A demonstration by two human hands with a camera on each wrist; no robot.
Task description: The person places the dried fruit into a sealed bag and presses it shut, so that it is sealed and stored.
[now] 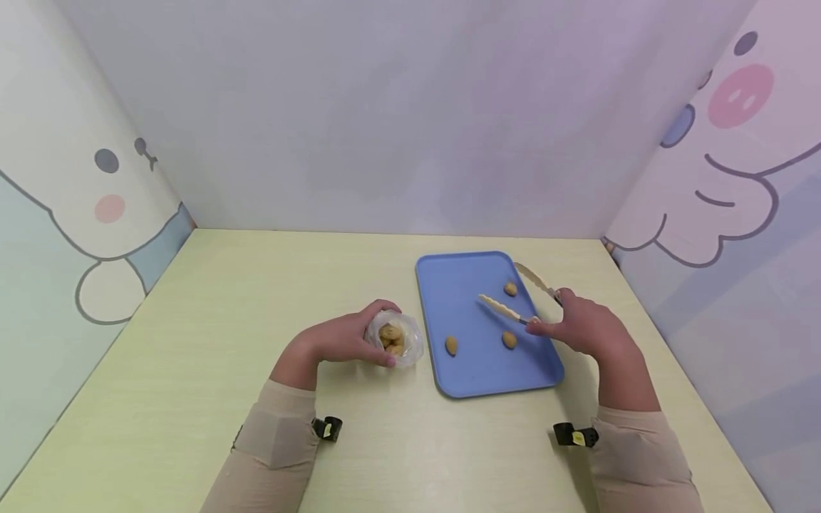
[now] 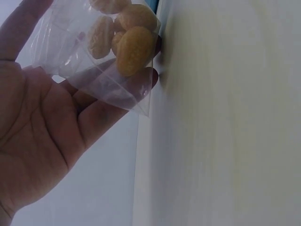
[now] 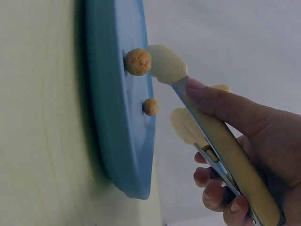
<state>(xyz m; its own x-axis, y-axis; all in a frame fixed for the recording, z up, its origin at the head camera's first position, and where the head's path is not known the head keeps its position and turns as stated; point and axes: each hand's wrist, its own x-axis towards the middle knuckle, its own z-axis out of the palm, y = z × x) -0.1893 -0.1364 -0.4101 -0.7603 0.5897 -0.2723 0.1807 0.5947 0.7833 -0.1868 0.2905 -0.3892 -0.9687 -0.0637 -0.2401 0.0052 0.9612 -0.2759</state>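
Observation:
My left hand (image 1: 346, 336) holds a clear plastic bag (image 1: 413, 347) upright beside the tray, thumb on one side and fingers on the other. Several brown, roundish, nut-like pieces (image 2: 135, 51) lie inside it. The blue tray (image 1: 465, 374) carries three more such pieces: one piece (image 1: 509, 288) near the far right edge, one piece (image 1: 452, 345) at the near left, one piece (image 1: 509, 340) at the near right. Over the tray's right side, my right hand (image 1: 589, 326) grips tongs (image 3: 230, 160) with cream scalloped tips. The tong arms are spread, with nothing between them.
The pale wooden table (image 1: 212, 306) meets a plain grey wall (image 1: 385, 128) at the back. Side walls with cartoon animals (image 1: 740, 96) stand left and right. Each forearm wears a small black camera strap (image 1: 577, 435).

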